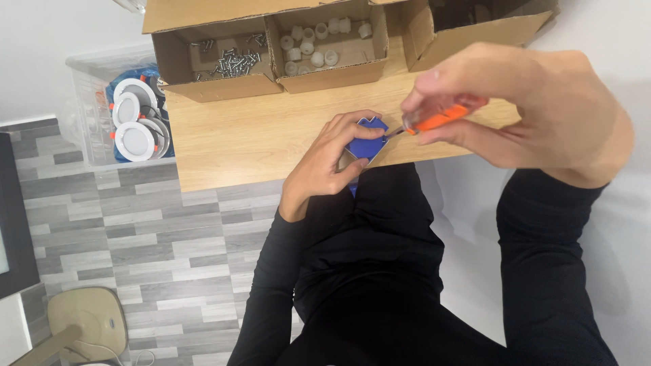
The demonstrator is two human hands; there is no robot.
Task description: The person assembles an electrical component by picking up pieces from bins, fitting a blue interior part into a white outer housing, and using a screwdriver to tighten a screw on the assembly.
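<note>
My left hand (pixel 327 163) grips a small blue plastic part (pixel 366 141) and holds it against the near edge of the wooden table (pixel 258 135). My right hand (pixel 536 108) holds an orange-handled screwdriver (pixel 441 115), whose thin metal tip points left and touches the blue part. The fingers of my left hand hide much of the part. Both arms wear black sleeves.
At the back of the table stand open cardboard boxes: one with several screws (pixel 230 62), one with several white plastic caps (pixel 315 42), one at the right (pixel 475 27). A clear bin of round white lamps (pixel 135 115) sits on the grey floor at the left. A beige stool (pixel 88 318) is at the bottom left.
</note>
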